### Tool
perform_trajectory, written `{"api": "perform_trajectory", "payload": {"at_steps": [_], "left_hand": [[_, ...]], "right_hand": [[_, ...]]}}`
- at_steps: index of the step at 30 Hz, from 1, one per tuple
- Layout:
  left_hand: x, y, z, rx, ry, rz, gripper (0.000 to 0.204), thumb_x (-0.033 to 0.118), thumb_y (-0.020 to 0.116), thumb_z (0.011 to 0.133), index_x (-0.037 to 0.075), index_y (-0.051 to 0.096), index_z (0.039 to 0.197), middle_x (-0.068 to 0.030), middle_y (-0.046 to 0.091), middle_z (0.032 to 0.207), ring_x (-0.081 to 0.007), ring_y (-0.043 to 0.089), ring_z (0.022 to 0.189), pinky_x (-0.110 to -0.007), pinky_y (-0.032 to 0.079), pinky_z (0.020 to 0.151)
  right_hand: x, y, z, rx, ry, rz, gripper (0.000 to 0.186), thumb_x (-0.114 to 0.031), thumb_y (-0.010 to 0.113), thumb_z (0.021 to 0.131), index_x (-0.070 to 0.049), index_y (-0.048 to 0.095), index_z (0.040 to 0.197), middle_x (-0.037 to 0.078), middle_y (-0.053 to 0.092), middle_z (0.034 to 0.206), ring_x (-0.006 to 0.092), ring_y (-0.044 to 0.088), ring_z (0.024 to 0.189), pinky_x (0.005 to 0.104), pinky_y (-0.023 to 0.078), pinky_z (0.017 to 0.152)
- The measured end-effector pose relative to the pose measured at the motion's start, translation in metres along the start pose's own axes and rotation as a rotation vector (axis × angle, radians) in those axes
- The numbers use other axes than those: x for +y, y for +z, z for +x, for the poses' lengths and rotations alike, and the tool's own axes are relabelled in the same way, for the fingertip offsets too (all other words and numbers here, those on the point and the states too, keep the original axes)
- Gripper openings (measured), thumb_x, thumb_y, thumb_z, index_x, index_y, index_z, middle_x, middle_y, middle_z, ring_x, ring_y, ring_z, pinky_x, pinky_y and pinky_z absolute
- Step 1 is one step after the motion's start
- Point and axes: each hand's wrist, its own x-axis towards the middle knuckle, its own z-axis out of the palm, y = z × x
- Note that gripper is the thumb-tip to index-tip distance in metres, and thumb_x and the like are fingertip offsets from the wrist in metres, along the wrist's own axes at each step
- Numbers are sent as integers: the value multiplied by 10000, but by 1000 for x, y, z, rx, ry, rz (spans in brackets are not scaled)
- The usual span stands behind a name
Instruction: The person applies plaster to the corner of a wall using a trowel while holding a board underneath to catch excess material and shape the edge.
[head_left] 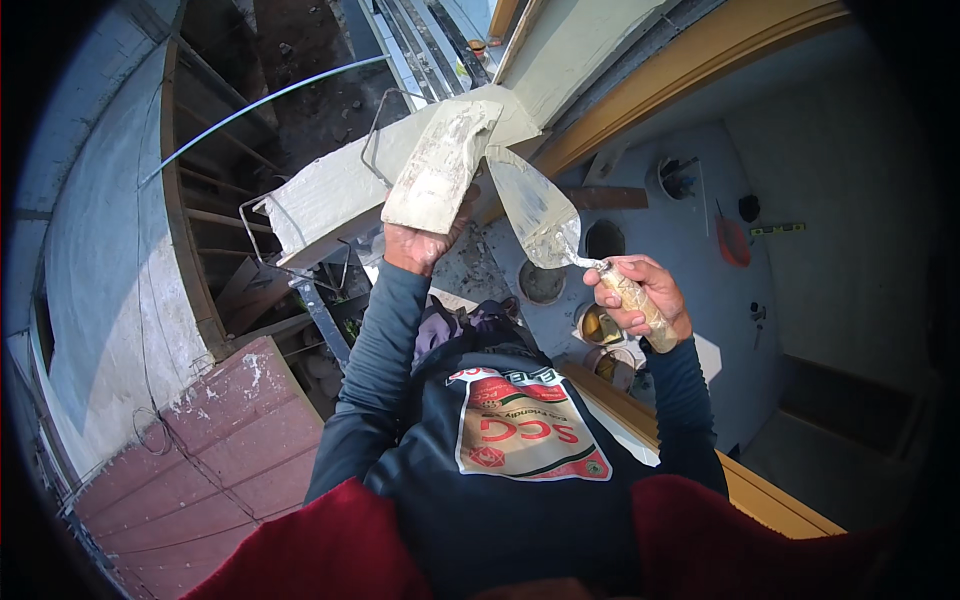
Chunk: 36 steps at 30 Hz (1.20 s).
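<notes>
My left hand (425,248) is closed beneath a rectangular plastering float (440,170), whose pale face is smeared with plaster and turned up. Most of the left fingers are hidden under it. In my right hand (650,300) is the wrapped handle of a pointed trowel (537,212), with the fingers curled round it. The trowel's metal blade carries pale smears and points up and left, its tip close to the float's right edge. Behind the float runs a pale plastered ledge (335,190), with bent metal rod clamps (252,228) over it.
An orange-brown wooden frame (690,85) crosses at the right. Below, on the floor beyond, stand a grey-filled bucket (541,283), a dark bucket (605,240), a red scoop-like container (733,243) and a yellow level (778,229). Reddish panels (190,440) lie lower left; a blue pipe (270,100) arcs above.
</notes>
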Motion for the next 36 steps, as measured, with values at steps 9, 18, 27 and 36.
{"api": "perform_trajectory", "payload": {"at_steps": [9, 18, 27, 36], "left_hand": [[-11, 11, 6, 220, 229, 90, 608, 410, 399, 945, 53, 443, 1435, -218, 531, 1386, -450, 570, 1158, -527, 526, 891], [-35, 8, -29, 91, 255, 101, 520, 304, 456, 946, 30, 502, 1385, -152, 581, 1362, -309, 598, 1206, -466, 489, 1027], [-44, 10, -55, 165, 309, 122, 500, 314, 437, 979, 8, 506, 1369, -146, 613, 1316, -278, 641, 1141, -441, 523, 986], [-39, -4, -56, 108, 246, 37, 534, 341, 476, 953, 48, 501, 1399, -143, 583, 1369, -312, 600, 1209, -466, 477, 1050]], "right_hand": [[-36, 55, 3, 491, -762, -1909, 410, -72, 695, 837, 70, 590, 1207, 190, 625, 873, 286, 655, 758, 373, 515, 678], [-111, 60, 50, 598, -695, -3030, 470, -47, 655, 791, -70, 636, 1260, 88, 571, 802, 241, 572, 742, 375, 471, 618], [-129, 61, 74, 576, -545, -3120, 532, -44, 665, 781, -114, 605, 1305, 85, 575, 816, 259, 578, 780, 402, 489, 677], [-132, 64, 78, 658, -502, -3132, 520, -42, 657, 788, -126, 612, 1300, 101, 593, 824, 271, 586, 795, 407, 500, 727]]}}
